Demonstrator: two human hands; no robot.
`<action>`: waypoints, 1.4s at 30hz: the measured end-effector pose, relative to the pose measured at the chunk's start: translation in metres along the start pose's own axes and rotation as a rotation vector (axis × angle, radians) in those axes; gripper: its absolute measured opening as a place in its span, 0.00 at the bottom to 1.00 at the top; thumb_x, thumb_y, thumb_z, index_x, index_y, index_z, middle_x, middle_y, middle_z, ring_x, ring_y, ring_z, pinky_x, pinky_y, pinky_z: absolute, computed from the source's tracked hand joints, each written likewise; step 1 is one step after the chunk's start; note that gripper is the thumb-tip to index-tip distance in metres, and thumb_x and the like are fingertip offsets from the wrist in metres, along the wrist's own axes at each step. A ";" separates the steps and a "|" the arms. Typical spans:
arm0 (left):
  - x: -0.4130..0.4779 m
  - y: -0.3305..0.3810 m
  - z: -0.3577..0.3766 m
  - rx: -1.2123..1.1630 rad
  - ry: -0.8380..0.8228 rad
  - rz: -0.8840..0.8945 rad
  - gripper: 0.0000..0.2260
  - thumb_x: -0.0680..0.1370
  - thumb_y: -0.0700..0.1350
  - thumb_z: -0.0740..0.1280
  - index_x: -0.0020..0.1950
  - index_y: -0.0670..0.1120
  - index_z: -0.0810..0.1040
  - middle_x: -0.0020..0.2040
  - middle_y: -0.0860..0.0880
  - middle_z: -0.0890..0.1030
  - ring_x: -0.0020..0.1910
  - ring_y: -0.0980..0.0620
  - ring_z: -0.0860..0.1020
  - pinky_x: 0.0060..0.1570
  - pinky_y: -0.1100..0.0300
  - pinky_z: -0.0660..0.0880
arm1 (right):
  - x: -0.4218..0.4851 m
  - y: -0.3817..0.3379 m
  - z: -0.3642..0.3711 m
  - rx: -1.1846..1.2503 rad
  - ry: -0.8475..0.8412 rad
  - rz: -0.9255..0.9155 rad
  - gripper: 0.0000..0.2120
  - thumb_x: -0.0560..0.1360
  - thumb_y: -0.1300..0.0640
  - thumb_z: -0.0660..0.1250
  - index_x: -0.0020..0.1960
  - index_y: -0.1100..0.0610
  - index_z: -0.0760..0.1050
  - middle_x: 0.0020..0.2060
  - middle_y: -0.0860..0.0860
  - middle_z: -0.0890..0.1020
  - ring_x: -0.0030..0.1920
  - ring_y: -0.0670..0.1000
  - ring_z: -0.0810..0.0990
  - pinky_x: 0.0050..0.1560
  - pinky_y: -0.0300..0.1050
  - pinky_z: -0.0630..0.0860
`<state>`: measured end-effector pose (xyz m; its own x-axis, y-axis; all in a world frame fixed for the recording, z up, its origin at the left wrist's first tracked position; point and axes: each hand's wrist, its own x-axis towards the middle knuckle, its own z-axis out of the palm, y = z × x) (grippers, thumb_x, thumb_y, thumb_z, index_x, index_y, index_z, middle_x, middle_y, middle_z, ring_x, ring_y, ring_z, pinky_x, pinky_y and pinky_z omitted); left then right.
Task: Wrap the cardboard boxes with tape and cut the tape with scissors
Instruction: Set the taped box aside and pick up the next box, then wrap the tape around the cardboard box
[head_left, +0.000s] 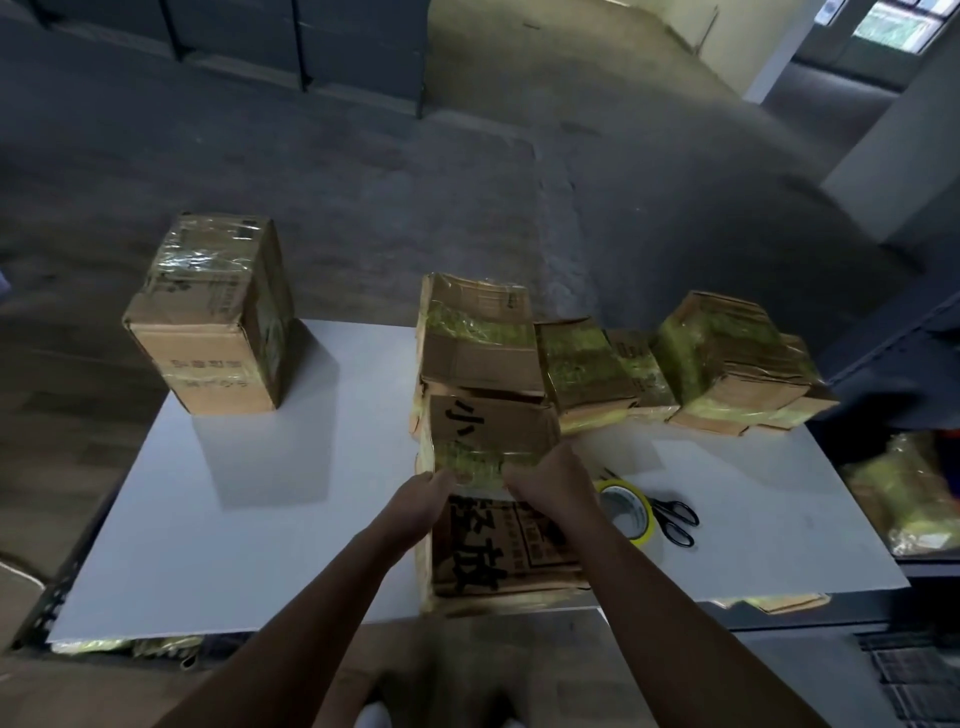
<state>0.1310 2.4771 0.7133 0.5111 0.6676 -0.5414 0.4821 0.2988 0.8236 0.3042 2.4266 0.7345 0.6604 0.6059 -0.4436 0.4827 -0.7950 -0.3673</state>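
A flattened cardboard box (488, 551) with large black characters lies at the table's front middle, a band of yellowish tape across it. My left hand (418, 501) and my right hand (550, 475) both rest on that taped band, fingers curled onto the cardboard's upper part. A roll of yellow tape (626, 512) lies just right of the box, partly behind my right wrist. Black scissors (675, 517) lie shut beside the roll. Another flattened box (478, 343) lies behind the front one.
A taped, assembled box (218, 322) stands upright at the white table's (249, 545) far left. Several flattened taped boxes (727, 364) are piled along the far right edge. More taped cardboard (904, 493) sits off the table's right side. Concrete floor surrounds the table.
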 end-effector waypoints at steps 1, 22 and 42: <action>0.001 -0.001 0.000 -0.003 0.003 0.001 0.21 0.83 0.52 0.51 0.45 0.41 0.78 0.41 0.46 0.82 0.39 0.51 0.79 0.38 0.61 0.73 | 0.002 -0.002 -0.001 -0.013 -0.019 0.008 0.49 0.67 0.40 0.69 0.76 0.63 0.51 0.69 0.60 0.69 0.65 0.61 0.72 0.57 0.52 0.75; -0.006 0.019 0.032 0.781 0.682 0.548 0.26 0.70 0.42 0.73 0.67 0.40 0.72 0.66 0.37 0.72 0.65 0.36 0.71 0.57 0.42 0.74 | 0.030 0.033 -0.018 0.072 -0.129 -0.226 0.31 0.77 0.40 0.62 0.73 0.57 0.63 0.68 0.57 0.72 0.65 0.59 0.73 0.54 0.45 0.69; 0.021 0.083 0.207 0.724 0.476 0.595 0.09 0.79 0.48 0.65 0.42 0.45 0.76 0.40 0.44 0.81 0.41 0.40 0.78 0.34 0.57 0.57 | 0.104 0.200 -0.057 -0.173 -0.053 -0.206 0.15 0.79 0.53 0.62 0.61 0.61 0.68 0.57 0.59 0.76 0.57 0.60 0.77 0.48 0.47 0.72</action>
<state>0.3292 2.3745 0.7358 0.5487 0.8188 0.1687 0.6357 -0.5397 0.5519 0.5019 2.3290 0.6616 0.5092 0.7527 -0.4173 0.6979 -0.6449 -0.3116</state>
